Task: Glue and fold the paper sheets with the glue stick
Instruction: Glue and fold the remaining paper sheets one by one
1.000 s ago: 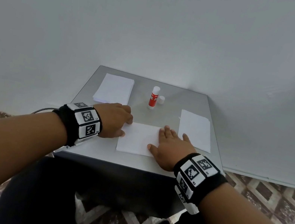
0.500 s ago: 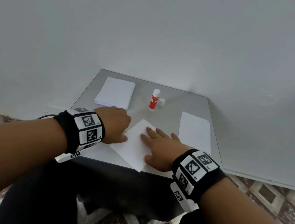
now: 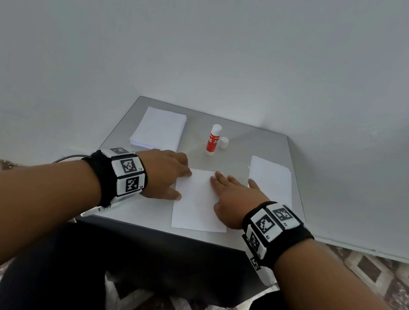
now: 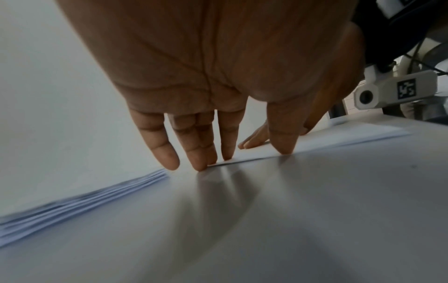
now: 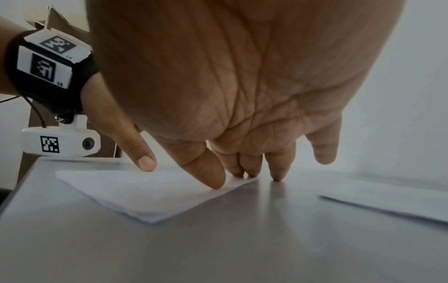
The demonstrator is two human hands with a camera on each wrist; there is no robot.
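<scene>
- folded paper sheet lying flat near the front edge of the grey table, long side running away from the person.
- left hand at the sheet's left edge, fingers straight and close together, tips down on the table right at the paper's edge, thumb tip on the sheet nearer the front; nothing pinched.
- from the left wrist view, fingertips meeting the tabletop just where the paper edge begins; hard to say whether on the paper or just off it.
- right hand flat on the right half of the sheet, fingers stretched forward, palm low.
- in the right wrist view, thumb pressing the sheet near its right edge, three fingertips touching down around the far corner, little finger lifted clear; pressing, not gripping.
- two layers showing at the sheet's near corner in that view.
- glue stick standing upright toward the back of the table, red body, white top, well apart from both hands.
- small white cap just beside the stick on its right.
- stack of paper at the back left, just beyond the left hand.
- another white sheet lying flat on the right side of the table, near the right hand's little finger.
- black bands with square markers on both wrists.
- patterned floor tiles below the table.
</scene>
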